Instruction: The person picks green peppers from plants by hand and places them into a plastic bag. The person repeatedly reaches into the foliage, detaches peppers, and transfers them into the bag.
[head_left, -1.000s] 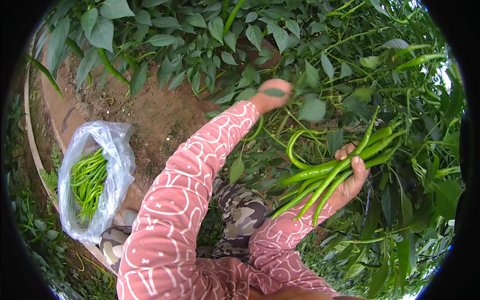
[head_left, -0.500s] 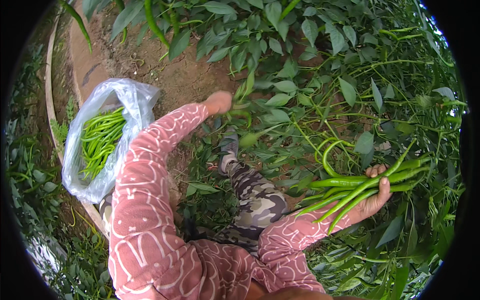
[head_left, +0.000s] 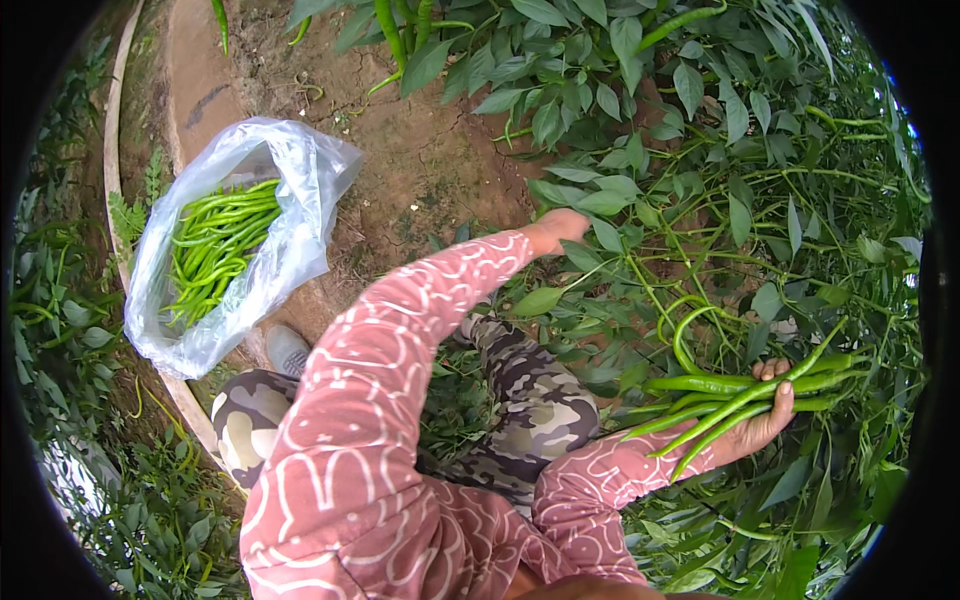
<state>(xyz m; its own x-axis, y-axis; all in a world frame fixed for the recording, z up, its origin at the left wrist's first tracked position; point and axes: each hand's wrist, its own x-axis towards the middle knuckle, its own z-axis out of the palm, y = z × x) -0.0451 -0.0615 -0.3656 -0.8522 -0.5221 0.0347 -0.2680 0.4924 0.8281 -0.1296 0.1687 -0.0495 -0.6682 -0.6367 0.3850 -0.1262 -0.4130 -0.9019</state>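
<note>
At the left, a pale curved strip [head_left: 113,150] runs along the edge of the ground. Just right of it a clear plastic bag [head_left: 318,195] sits open, with a heap of long green peppers [head_left: 222,240] inside; this portion is gathered and contained. A grey shoe [head_left: 287,350] shows just beyond the bag's near side.

On the far side, right of the bag, hanging peppers [head_left: 390,38] remain on their plant above bare soil [head_left: 420,170]; these are unpicked.

At centre, the left hand [head_left: 562,229] reaches to the edge of the foliage, next to broad leaves [head_left: 607,200]. Its fingertips are hidden, so whether they are apart, together or closed on anything cannot be determined.

On the near right, the right hand [head_left: 762,428] is clamped around a loose bunch of peppers [head_left: 735,405], thumb on the near side, fingers on the far side. This bunch is off the plant but not yet in the bag, well apart from it.

Farther right and beyond, a further pepper [head_left: 860,137] shows among the dense plants [head_left: 740,215]. Judged by this, the picking is partly done.
</note>
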